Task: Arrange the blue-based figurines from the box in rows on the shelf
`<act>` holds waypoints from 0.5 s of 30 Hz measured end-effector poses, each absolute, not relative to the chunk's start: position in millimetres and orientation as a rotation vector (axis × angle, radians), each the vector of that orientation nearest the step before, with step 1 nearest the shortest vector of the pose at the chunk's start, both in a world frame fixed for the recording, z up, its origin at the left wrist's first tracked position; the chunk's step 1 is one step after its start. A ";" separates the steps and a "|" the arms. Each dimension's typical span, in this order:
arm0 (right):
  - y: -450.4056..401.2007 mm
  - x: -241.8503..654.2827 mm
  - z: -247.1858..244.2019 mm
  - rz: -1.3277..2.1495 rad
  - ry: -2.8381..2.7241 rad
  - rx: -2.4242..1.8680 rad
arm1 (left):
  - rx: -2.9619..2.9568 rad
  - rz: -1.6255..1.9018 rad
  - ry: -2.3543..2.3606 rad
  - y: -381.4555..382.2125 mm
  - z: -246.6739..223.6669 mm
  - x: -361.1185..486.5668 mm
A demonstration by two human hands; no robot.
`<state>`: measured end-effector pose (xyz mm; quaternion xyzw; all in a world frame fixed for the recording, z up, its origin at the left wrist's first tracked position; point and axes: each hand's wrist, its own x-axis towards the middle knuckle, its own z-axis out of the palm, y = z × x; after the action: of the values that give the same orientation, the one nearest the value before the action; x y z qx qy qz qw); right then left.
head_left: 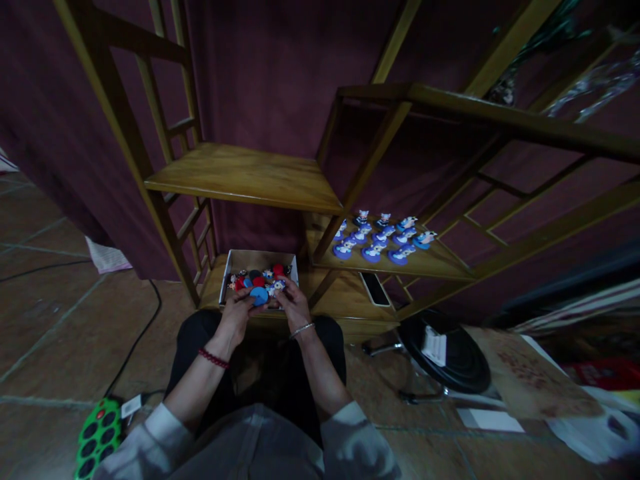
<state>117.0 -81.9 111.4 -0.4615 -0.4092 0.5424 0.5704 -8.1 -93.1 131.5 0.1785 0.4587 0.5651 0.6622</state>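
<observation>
Over the near edge of a white cardboard box point(223, 283), both hands hold one small figurine point(277, 287) that lies tilted on its side. The fingers of my left hand point(238, 311) are closed at its round blue base point(259, 296). My right hand point(295, 305) pinches the figurine near its white and purple head. Behind the hands, the box contains several more toy figurines point(240, 283) with red, black and blue parts, lying jumbled. My fingers partly cover the box's near side.
Several purple-based figurines point(374, 251) stand in rows on the wooden shelf point(440, 267) to the right. A phone point(375, 289) lies on the lower board. Above the box is another shelf board point(245, 177). A black stool point(450, 353) stands right; a green power strip point(100, 433) lies left.
</observation>
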 end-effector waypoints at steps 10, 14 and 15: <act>-79.7 115.3 108.5 1.100 -1.099 -1.167 | 0.419 1.279 0.953 -98.3 141.7 -9.1; -83.3 115.4 113.9 1.089 -1.133 -1.210 | 0.456 1.284 0.891 -101.2 145.7 -9.4; -84.1 115.6 115.2 1.087 -1.141 -1.212 | 0.459 1.287 0.878 -101.7 146.3 -9.7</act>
<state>115.6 -84.1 115.2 -0.5109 -0.4813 0.4582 0.5454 -9.7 -101.7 146.3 0.2052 0.3922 0.5752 0.6879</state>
